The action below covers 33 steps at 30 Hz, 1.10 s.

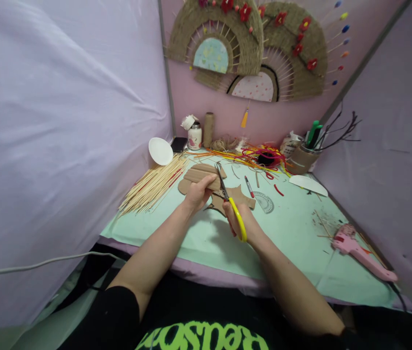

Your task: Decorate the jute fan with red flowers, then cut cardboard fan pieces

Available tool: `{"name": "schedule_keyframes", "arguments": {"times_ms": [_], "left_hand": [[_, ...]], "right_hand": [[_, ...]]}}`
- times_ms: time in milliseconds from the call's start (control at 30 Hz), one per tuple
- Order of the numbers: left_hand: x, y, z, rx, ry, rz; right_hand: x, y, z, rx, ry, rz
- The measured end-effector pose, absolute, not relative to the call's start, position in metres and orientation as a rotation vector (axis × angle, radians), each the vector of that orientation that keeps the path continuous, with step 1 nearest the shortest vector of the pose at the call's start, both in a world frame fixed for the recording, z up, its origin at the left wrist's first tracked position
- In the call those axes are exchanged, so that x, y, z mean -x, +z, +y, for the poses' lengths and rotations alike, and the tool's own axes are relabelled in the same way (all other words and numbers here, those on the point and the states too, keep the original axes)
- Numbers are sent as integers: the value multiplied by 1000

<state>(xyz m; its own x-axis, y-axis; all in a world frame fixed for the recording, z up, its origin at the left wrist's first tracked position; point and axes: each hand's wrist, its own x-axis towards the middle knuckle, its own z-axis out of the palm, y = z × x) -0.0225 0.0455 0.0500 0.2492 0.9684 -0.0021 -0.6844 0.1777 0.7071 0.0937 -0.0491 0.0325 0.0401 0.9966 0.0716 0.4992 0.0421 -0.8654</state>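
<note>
My left hand (199,192) grips a piece of brown cardboard (202,173), thumb on top, holding it above the table. In my right hand (235,217) is a pair of scissors with yellow handles (241,224). The scissor blades are spread apart at the cardboard's right edge; whether they touch it I cannot tell. Beneath and beside the hands lie cut cardboard scraps (242,197) with ragged outlines. A marker pen (249,186) and a clear protractor (264,201) rest just right of the scraps.
Thin wooden sticks (153,187) lie piled at left, near a white bowl (161,151). Coloured cords (264,155) tangle along the back. A pink glue gun (364,253) lies at right, beyond a white half-round piece (308,184). Decorated fan shapes (249,29) hang on the back wall.
</note>
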Motion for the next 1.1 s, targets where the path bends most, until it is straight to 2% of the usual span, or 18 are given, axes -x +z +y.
{"name": "schedule_keyframes", "arguments": {"times_ms": [233, 433, 567, 867, 1100], "left_hand": [[20, 51, 48, -542, 1342, 576], [20, 49, 44, -637, 1276, 604], [19, 49, 42, -661, 1289, 608], [20, 49, 42, -688, 1288, 627], [20, 50, 42, -674, 1272, 608]], "right_hand": [[-98, 28, -41, 1612, 740, -1631], [-103, 12, -41, 1462, 892, -1626], [-108, 6, -42, 1410, 859, -1680], [-105, 17, -42, 1491, 813, -1682], [-99, 27, -48, 1519, 909, -1581]]}}
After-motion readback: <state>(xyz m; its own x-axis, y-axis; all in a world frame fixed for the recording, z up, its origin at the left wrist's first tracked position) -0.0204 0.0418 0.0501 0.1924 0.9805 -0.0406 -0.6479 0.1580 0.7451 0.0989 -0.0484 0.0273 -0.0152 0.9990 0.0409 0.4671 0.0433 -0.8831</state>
